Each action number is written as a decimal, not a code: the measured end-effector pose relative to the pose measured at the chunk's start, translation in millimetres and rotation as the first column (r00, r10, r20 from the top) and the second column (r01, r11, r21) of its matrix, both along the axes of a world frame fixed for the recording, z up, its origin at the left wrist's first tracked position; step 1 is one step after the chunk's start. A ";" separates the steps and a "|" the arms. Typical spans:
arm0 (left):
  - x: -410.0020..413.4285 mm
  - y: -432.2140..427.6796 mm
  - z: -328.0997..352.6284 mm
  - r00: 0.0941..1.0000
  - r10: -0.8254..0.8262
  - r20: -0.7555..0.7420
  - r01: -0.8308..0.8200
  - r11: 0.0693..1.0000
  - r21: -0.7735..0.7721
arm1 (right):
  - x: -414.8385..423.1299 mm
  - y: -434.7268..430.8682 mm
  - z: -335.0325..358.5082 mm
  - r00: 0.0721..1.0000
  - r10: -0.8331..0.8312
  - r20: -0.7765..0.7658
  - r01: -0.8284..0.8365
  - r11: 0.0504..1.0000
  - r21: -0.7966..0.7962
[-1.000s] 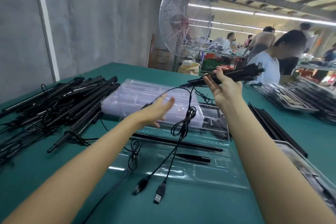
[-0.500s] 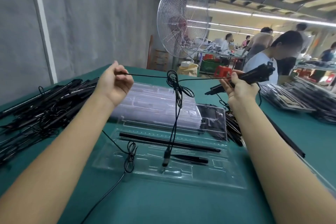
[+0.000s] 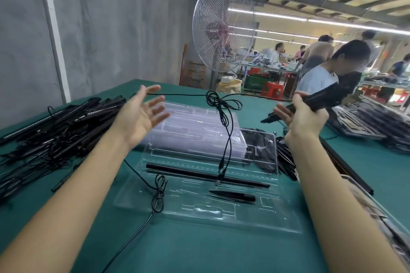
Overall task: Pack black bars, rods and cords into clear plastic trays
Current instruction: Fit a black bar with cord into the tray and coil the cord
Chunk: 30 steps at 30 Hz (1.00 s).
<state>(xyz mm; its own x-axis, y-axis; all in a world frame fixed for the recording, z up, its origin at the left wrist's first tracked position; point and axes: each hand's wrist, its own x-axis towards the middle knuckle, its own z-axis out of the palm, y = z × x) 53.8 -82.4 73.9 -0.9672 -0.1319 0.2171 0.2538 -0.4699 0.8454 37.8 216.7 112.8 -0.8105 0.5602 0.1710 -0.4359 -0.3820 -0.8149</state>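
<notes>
**Entry: cord let go by left grip**

The left grip (image 3: 142,115), fisted on the cord (image 3: 184,94) earlier, is now being held with fingers spread, the cord reaching its fingertips. The black bar (image 3: 321,99) is still being clamped by the right grip (image 3: 304,115) above the green desk (image 3: 199,246), its long axis pointing up-right. A fan (image 3: 224,24) is standing by the grey wall.

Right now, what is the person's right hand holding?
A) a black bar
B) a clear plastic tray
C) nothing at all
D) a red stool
A: the right hand has its fingers curled round a black bar, held up in the air.
</notes>
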 end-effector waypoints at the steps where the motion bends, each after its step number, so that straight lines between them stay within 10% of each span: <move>1: -0.4 2.3 -9.5 0.998 -0.044 0.046 0.051 0.985 -0.165 | 2.3 0.6 -6.4 1.000 0.030 0.006 -0.030 0.999 0.029; 5: 3.7 21.2 -27.8 0.951 -0.047 0.306 0.220 0.798 -0.561 | 12.4 -9.5 -24.8 0.984 0.179 0.007 -0.178 0.977 0.120; 7: 6.2 29.5 -26.8 0.943 0.061 0.328 0.250 0.524 -0.814 | 15.5 -16.0 -28.4 0.979 0.204 0.004 -0.200 0.957 0.210; 10: 5.1 35.2 -17.6 0.969 0.231 -0.090 -0.148 0.249 -0.957 | 19.7 -21.7 -27.0 0.978 0.206 -0.030 -0.189 0.941 0.281; 13: -1.0 40.2 -0.1 0.843 0.241 -0.481 -0.527 0.187 -0.829 | 24.5 -22.6 -22.5 0.971 0.229 -0.065 -0.198 0.930 0.311; 16: -20.3 44.0 7.5 0.825 0.134 -0.550 -0.558 0.039 -0.829 | 26.8 -19.8 -23.4 0.953 0.290 -0.092 -0.247 0.915 0.319; 27: -64.3 76.1 -15.6 0.999 0.006 -0.034 -0.034 -0.065 -0.997 | 31.7 -5.5 -17.0 0.888 0.370 -0.273 -0.313 0.921 0.230; 30: -61.4 90.5 -29.0 0.992 -0.059 -0.107 -0.115 -0.153 -0.981 | 34.3 -3.6 -13.0 0.884 0.365 -0.290 -0.313 0.926 0.212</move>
